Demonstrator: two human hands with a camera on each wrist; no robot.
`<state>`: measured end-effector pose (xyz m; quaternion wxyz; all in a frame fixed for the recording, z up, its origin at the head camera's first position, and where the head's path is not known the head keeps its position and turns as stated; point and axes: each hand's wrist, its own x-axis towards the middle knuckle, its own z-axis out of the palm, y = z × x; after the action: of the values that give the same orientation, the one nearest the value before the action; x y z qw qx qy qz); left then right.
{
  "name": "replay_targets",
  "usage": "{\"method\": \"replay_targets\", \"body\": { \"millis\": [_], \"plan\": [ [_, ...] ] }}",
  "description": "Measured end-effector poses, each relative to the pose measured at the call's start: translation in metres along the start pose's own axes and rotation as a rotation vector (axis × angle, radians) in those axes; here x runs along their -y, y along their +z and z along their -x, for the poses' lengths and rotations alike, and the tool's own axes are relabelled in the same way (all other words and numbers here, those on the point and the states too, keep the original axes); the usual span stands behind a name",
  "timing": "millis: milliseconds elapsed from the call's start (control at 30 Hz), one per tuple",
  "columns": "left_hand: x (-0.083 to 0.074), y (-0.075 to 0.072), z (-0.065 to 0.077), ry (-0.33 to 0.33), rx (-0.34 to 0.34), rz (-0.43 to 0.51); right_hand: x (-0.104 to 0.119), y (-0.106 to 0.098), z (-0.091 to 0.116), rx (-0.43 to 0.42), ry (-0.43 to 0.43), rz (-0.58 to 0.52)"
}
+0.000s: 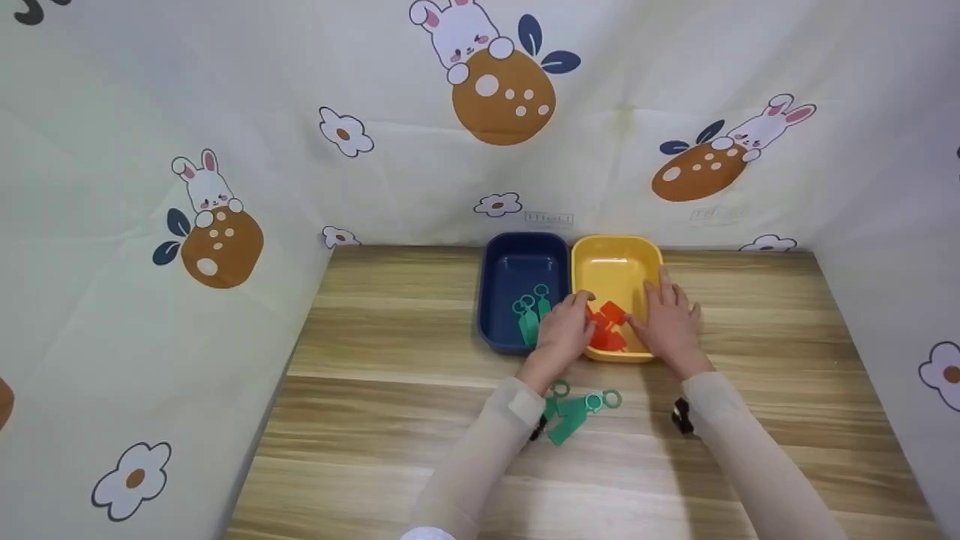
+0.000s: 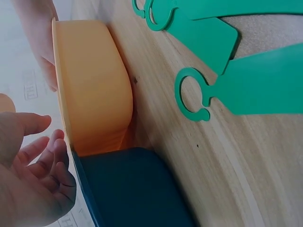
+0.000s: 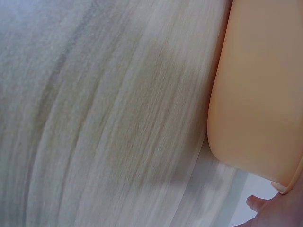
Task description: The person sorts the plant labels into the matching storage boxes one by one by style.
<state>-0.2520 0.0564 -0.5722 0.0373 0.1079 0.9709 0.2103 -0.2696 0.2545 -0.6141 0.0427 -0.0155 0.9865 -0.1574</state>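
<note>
My left hand (image 1: 564, 324) hovers over the edge where the blue bin (image 1: 489, 289) and the yellow bin (image 1: 616, 241) meet. In the left wrist view its thumb and loosely bent fingers (image 2: 59, 146) are apart, with nothing between them. Beside it, several orange-red tags (image 1: 611, 341) lie in the near left part of the yellow bin. My right hand (image 1: 671, 326) rests at that bin's right rim, fingers spread and thumb over the inside. Several green tags with ring ends (image 1: 529, 322) lie in the blue bin, partly hidden by my left hand.
More green tags (image 1: 570, 424) lie on the wooden table (image 1: 360, 442) in front of the bins, partly under my left forearm. A printed cloth (image 1: 390, 187) hangs behind the bins and along both sides of the table.
</note>
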Motion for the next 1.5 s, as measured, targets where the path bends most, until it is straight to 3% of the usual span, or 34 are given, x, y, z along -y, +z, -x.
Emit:
{"method": "replay_targets", "body": {
  "millis": [333, 667, 1333, 1500],
  "plan": [
    [0.008, -0.003, 0.002, -0.015, -0.012, -0.017, 0.001, 0.0, 0.0, -0.002, -0.008, -0.01],
    [0.027, -0.011, 0.0, -0.03, -0.052, -0.012, 0.0, -0.002, 0.001, 0.005, -0.006, -0.048],
    [0.101, -0.039, -0.002, -0.075, -0.221, -0.086, 0.001, -0.003, 0.001, 0.019, 0.006, -0.032],
    [0.118, -0.037, -0.001, -0.076, -0.2, -0.103, 0.001, -0.003, 0.002, 0.005, -0.005, -0.034]
  ]
}}
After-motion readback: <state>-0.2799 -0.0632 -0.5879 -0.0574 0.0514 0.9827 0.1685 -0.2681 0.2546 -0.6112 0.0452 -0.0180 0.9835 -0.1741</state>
